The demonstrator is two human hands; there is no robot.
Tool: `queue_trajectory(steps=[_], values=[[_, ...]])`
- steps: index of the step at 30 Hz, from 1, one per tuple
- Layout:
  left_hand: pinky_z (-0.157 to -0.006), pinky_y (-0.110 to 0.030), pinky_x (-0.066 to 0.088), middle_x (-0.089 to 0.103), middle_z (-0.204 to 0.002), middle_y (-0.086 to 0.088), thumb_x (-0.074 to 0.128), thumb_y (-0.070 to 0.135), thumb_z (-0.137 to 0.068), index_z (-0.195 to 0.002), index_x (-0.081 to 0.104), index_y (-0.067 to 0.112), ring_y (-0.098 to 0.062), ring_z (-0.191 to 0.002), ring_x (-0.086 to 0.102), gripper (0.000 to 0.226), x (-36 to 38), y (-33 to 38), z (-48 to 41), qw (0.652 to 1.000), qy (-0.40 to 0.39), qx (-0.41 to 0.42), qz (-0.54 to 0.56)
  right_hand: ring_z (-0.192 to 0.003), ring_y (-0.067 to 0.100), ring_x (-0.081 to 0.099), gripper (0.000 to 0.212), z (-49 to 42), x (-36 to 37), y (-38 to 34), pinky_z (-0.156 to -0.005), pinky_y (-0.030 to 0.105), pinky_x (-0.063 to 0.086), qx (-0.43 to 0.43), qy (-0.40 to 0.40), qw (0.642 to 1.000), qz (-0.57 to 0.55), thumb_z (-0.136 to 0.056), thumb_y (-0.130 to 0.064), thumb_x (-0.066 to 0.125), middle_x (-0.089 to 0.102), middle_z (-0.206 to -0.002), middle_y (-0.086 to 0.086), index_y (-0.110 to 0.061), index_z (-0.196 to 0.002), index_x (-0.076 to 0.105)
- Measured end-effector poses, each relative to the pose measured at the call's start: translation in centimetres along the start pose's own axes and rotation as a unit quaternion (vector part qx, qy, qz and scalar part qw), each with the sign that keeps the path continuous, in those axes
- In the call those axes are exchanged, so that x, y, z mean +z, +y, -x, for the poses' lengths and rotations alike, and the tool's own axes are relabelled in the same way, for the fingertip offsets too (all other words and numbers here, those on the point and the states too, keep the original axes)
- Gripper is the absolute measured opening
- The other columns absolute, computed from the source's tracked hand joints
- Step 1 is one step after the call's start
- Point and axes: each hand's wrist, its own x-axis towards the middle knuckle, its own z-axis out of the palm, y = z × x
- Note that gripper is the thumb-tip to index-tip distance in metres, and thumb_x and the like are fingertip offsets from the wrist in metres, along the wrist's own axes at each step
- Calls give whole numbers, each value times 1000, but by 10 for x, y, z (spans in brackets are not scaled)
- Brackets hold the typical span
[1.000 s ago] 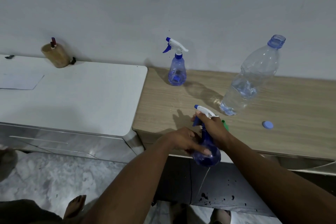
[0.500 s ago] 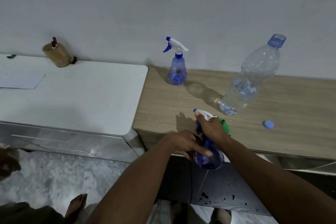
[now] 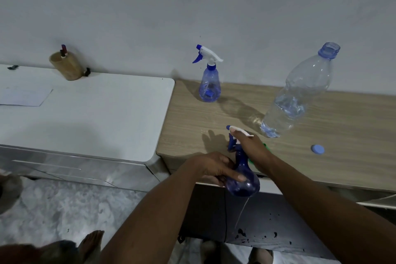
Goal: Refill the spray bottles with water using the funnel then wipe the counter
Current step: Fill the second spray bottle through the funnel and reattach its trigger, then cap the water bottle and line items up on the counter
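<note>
My left hand (image 3: 216,167) grips the round body of a blue spray bottle (image 3: 243,182) held in front of the wooden counter's (image 3: 321,135) near edge. My right hand (image 3: 252,148) is wrapped round its neck and white trigger head (image 3: 239,132). A thin tube hangs below the bottle. A bit of green funnel (image 3: 264,146) shows behind my right wrist. A second spray bottle (image 3: 209,83) stands upright at the back by the wall. A large clear water bottle (image 3: 300,92), uncapped and partly full, stands to the right, its blue cap (image 3: 317,149) lying on the counter.
A white cabinet top (image 3: 96,109) adjoins the counter on the left, with a sheet of paper (image 3: 23,96) and a tan holder (image 3: 66,64) at the back. Bare feet and a pale floor (image 3: 64,210) lie below. Dark wet spots mark the dark panel under the counter.
The held spray bottle has sunk a little lower and nearer to me. My right hand's grip has shifted down on the trigger head. Nothing else has moved.
</note>
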Motion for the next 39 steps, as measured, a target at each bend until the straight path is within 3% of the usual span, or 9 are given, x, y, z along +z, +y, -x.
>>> queue_trajectory(steps=[3,6,8,12,15,22,28,33,39], values=[[-90,-36,59,73,-112,-3,91,32,-68,-111,69,16,-21,-105,70,51,-14,11,-1,998,39,23,-33,-87,31,70,31,-4,-12,-27,-83,44,56,-27,8,999,28,-96,-38,57,75,-94,12,-13,-90,74],[-81,-31,60,71,-109,2,95,35,-61,-116,66,19,-16,-99,69,63,-31,27,-7,990,91,71,-76,-79,34,69,29,-16,-25,-55,-76,51,57,-116,35,972,200,-93,-36,60,73,-84,15,-12,-82,71],[-88,-33,58,70,-104,4,96,33,-59,-121,64,20,-14,-95,68,71,-39,35,-15,977,151,115,-95,-71,33,67,30,-24,-33,-75,-69,50,56,-166,52,943,284,-90,-35,62,69,-74,14,-7,-79,68],[-91,-31,50,62,-114,1,95,32,-62,-136,54,17,-16,-105,61,86,-47,51,-34,923,308,202,-113,-62,27,58,25,-41,-46,-114,-58,32,45,-218,80,893,386,-86,-27,67,63,-67,10,-4,-76,65],[-96,-33,46,60,-122,-1,91,37,-67,-129,58,15,-17,-113,54,73,-50,66,-42,877,380,251,-155,-77,26,63,20,-61,-55,-134,-70,36,49,-230,85,876,416,-87,-24,69,69,-84,11,-4,-89,69],[-104,-35,43,53,-140,-9,78,53,-77,-147,43,21,-27,-126,53,85,-62,93,-82,873,349,223,-259,-90,28,63,23,-116,-72,-163,-81,41,53,-221,95,861,449,-86,-20,72,71,-102,11,-11,-106,72],[-107,-37,39,45,-149,-8,76,40,-84,-152,34,20,-29,-134,47,82,-78,112,-101,885,311,194,-286,-89,28,63,21,-149,-78,-163,-78,38,52,-196,100,851,476,-85,-20,71,71,-100,9,-13,-105,73],[-107,-41,44,44,-150,-7,76,41,-83,-152,33,23,-28,-131,50,83,-88,117,-116,910,271,137,-283,-85,26,62,18,-173,-76,-156,-72,33,47,-164,101,846,497,-87,-19,68,70,-99,10,-14,-104,71],[-109,-40,40,36,-156,-6,73,42,-85,-154,32,23,-27,-138,44,83,-97,121,-124,908,258,118,-307,-89,30,63,20,-187,-68,-152,-73,34,45,-171,124,831,514,-92,-21,61,68,-103,11,-14,-109,68]])
